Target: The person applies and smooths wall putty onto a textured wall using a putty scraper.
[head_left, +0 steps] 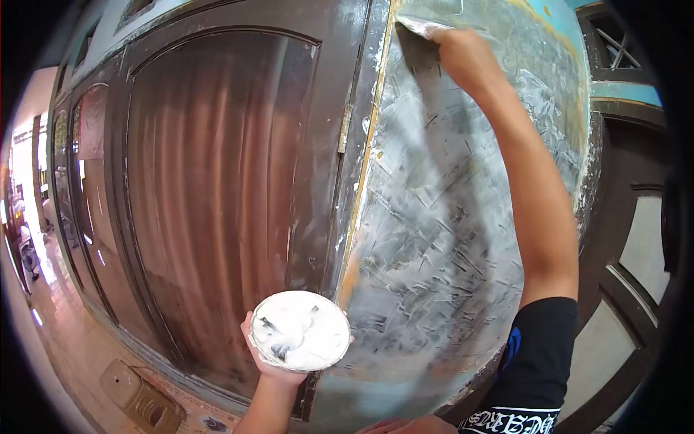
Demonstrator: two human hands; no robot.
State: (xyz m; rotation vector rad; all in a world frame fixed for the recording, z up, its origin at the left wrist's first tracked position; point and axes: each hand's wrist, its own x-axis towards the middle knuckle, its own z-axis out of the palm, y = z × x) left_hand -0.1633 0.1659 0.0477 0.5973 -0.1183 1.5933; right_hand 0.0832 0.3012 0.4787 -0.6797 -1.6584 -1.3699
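Note:
My left hand [273, 372] supports a round tub [307, 367] from below and its side, low in front of the window frame. White putty [303, 329] fills the tub, with a few dark smears showing. High up, my right hand [463, 54] is closed on a putty knife [416, 27], its handle mostly hidden by the fingers. The blade carries white paste and lies at the upper left part of the wall [426, 231], beside the wooden frame. Patchy grey and white strokes cover the wall.
To the left stands a dark wooden frame with a large glass pane [210, 181] and a hinge [345, 129]. A dark door [629, 289] with pale panels is at the right. A brown plastic stool [144, 398] sits on the floor at the lower left.

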